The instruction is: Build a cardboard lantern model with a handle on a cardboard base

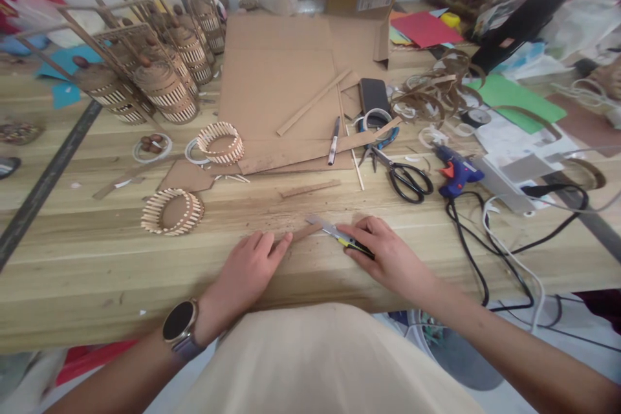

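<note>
My right hand (pixel 383 249) is closed round a utility knife (pixel 347 237) with a black and yellow-green handle. Its bare blade points left and touches or overlaps the right end of a narrow cardboard strip (pixel 306 231). The fingers of my left hand (pixel 252 265) press that strip to the wooden table, thumb and forefinger towards its left part, which they hide. Just beyond lies another short cardboard strip (pixel 311 189). A ring of upright sticks on a cardboard base (pixel 172 212) stands to the left, with a similar stick ring (pixel 220 142) behind it.
Black-handled scissors (pixel 410 181), a blue glue gun (pixel 458 171) and its looping cords lie to the right. A large cardboard sheet (pixel 276 77) covers the middle back, bearing a marker (pixel 334 141). Several tall-handled lantern-like baskets (pixel 165 90) crowd the back left.
</note>
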{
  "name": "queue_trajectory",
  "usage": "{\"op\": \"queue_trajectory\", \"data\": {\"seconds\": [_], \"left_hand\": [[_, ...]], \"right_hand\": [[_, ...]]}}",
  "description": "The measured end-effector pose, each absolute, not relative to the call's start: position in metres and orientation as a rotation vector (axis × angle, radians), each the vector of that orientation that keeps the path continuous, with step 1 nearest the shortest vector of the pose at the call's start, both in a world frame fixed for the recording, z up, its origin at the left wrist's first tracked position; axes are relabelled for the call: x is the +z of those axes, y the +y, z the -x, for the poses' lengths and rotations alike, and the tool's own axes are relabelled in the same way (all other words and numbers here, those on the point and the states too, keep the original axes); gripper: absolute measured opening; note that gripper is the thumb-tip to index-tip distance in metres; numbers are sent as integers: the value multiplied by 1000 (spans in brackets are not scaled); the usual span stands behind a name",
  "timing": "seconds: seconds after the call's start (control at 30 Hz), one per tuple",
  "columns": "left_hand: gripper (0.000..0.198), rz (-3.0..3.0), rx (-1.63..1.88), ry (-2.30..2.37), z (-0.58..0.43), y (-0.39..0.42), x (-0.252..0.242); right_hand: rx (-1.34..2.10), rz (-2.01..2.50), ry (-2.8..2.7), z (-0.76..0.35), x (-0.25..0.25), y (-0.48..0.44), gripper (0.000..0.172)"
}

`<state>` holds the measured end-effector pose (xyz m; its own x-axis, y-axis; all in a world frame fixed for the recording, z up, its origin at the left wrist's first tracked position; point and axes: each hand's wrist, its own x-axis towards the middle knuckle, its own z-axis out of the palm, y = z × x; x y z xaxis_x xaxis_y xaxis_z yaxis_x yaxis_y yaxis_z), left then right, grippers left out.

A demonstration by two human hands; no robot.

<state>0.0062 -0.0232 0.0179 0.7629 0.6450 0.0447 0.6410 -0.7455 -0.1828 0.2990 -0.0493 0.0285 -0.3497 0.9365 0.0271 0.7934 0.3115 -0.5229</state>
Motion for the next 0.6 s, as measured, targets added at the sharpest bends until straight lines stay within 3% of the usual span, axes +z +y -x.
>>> {"op": "queue_trajectory", "data": {"seconds": [0.43, 0.6], "left_hand": [[35, 3080, 108, -947, -34, -5, 28], [61, 3211, 287, -786, -25, 24, 56]], "right_hand": [[472, 1538, -2314, -309, 21, -3, 39], [492, 1487, -2388, -314, 23, 5, 38]]}}
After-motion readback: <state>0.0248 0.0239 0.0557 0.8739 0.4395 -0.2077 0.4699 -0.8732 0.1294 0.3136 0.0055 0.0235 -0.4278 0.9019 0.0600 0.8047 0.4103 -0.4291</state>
